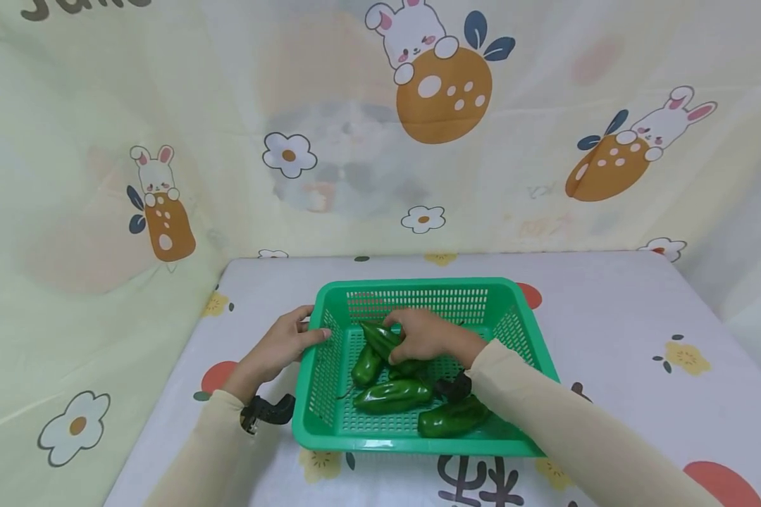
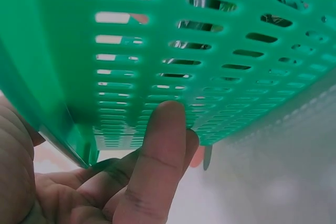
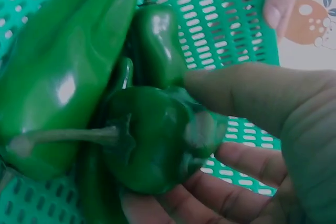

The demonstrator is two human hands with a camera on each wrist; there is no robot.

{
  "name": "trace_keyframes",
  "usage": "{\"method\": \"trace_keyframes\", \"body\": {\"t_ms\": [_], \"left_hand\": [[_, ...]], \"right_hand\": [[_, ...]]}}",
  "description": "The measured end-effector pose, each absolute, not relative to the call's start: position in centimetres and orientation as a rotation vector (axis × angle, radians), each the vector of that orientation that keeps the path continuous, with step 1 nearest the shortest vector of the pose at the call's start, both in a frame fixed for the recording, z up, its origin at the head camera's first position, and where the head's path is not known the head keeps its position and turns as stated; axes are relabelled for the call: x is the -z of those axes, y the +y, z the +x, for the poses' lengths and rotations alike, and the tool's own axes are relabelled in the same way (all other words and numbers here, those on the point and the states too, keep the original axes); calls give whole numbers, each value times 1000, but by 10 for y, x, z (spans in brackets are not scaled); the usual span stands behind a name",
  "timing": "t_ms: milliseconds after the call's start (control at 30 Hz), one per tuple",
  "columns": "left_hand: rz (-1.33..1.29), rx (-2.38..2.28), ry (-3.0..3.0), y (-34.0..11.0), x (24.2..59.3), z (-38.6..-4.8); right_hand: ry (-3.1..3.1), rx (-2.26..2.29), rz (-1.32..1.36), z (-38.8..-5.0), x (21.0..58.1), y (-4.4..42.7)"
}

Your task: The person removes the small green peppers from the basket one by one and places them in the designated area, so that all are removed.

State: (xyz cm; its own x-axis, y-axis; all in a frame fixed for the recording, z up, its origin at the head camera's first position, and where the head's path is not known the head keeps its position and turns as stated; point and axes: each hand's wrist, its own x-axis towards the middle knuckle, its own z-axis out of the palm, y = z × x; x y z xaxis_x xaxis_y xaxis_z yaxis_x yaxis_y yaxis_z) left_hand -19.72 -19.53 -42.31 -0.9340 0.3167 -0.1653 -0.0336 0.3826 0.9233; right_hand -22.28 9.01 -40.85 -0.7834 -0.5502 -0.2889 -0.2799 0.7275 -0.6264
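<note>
Right hand half closed, thumb and fingers gripping a pepper, which points out left of the hand, inside the basket! Left hand pinches the basket's left wall, thumb over the rim, fingers outside. Below the gripped pepper, another pepper lies nearer; one more sits near right.

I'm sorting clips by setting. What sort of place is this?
Probably a makeshift indoor tabletop workspace: a white, flower-printed cloth covers the flat surface, a pale yellow, rabbit-printed fabric backdrop hangs behind it, and a green, rectangular, perforated plastic basket holds glossy, elongated green peppers.
</note>
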Motion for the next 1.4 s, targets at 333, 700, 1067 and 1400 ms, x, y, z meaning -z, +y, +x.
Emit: {"method": "trace_keyframes", "body": {"t_ms": [333,700,1067,1400], "left_hand": [[214,-1576,2326,-194,429,-199],[228,-1582,2331,-198,431,-199],[241,-1596,2320,-196,431,-196],[243,-1606,2318,-195,430,-195]], "right_hand": [[2467,896,-583,-218,404,94],[2466,1072,-479,-219,382,129],[2442,1289,-307,-212,361,181],[2484,1423,-245,-210,352,227]]}}
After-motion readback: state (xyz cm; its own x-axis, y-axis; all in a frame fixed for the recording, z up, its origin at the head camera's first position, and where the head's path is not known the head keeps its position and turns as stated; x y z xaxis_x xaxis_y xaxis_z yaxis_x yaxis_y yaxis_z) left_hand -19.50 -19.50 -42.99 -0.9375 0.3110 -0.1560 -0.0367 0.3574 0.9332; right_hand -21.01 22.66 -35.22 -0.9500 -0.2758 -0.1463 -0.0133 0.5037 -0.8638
